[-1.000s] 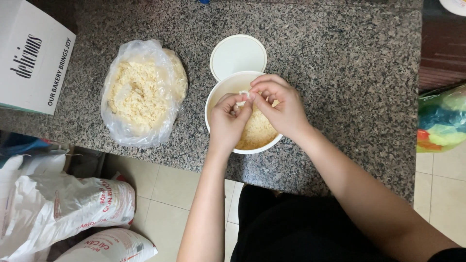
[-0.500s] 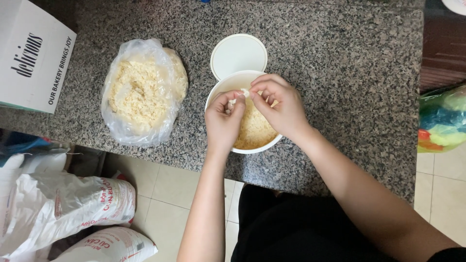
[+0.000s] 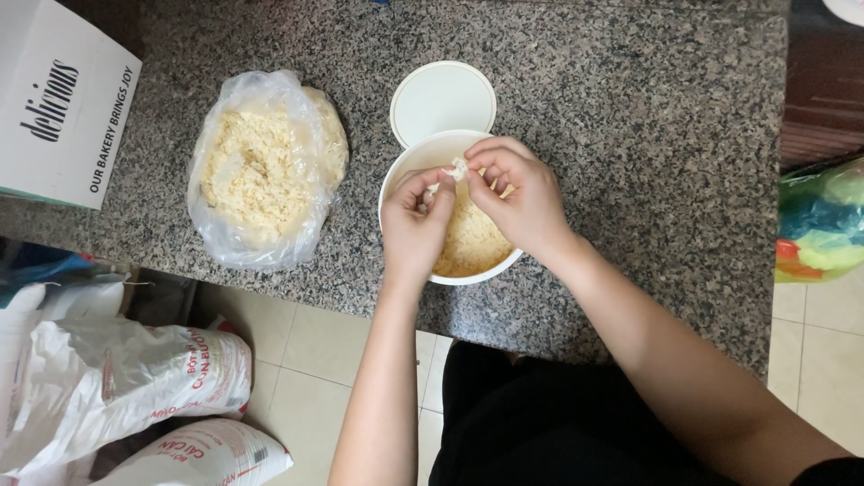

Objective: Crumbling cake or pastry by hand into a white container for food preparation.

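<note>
Seen from the head camera, a person's left hand (image 3: 416,225) and right hand (image 3: 519,200) meet over a white round tub (image 3: 402,175) of pale yellow crumbly food (image 3: 472,241) standing near the front edge of a speckled granite surface (image 3: 630,117). The fingers (image 3: 443,191) of both hands pinch a small whitish scrap (image 3: 454,169) between them, held just above the tub's far rim; the left fingers grasp its lower end, the right its upper end. What the scrap is cannot be told. The tub's flat white lid (image 3: 442,99) lies on the surface touching the tub's far side. To the left, apart from the tub, a clear plastic bag (image 3: 263,166) lies open with more of the same yellow crumbs. A white cardboard box (image 3: 58,99) sits at the surface's left end. On the tiled floor (image 3: 297,351) below lie white printed sacks (image 3: 126,387); a colourful bag (image 3: 823,225) shows at the right edge
</note>
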